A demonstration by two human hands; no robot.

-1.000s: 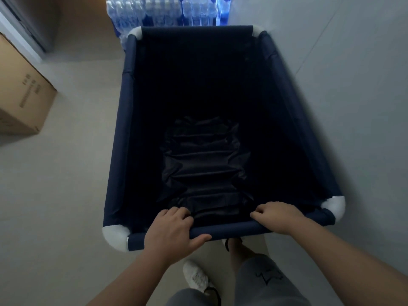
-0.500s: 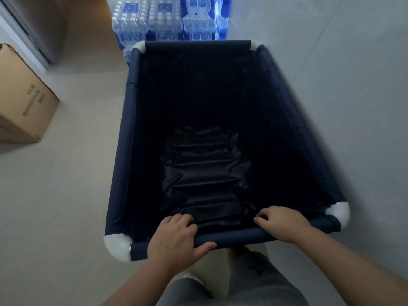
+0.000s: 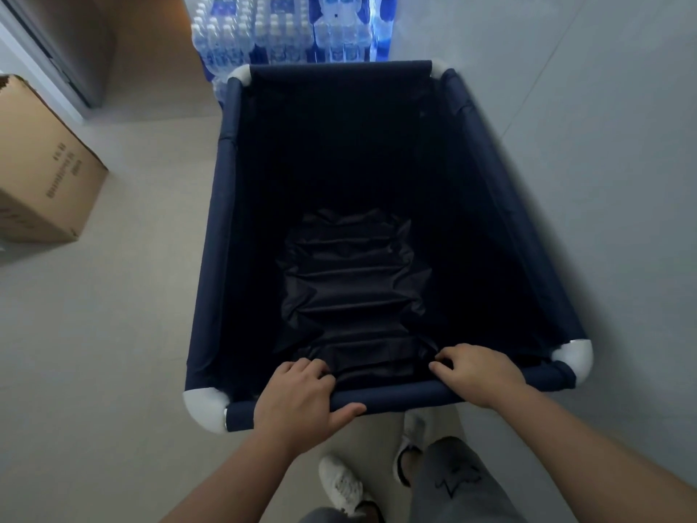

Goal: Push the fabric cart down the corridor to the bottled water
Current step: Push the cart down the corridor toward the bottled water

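A dark navy fabric cart (image 3: 218, 228) with white corner joints fills the middle of the view, its wrinkled black bottom bare. My left hand (image 3: 298, 398) grips the near top rail left of centre. My right hand (image 3: 475, 375) grips the same rail right of centre. Shrink-wrapped packs of bottled water (image 3: 286, 32) are stacked at the top of the view, just beyond the cart's far rail; their lower part is hidden behind it.
A brown cardboard box (image 3: 41, 175) stands on the floor at the left. A grey wall (image 3: 603, 145) runs close along the cart's right side. A door frame (image 3: 45, 58) is at the upper left. My legs and white shoes (image 3: 339, 485) are below the rail.
The cart has rolled forward toward the bottled water. More of the bottle packs shows above the far rail, and the cardboard box has slid nearer on the left. Both hands keep their grip.
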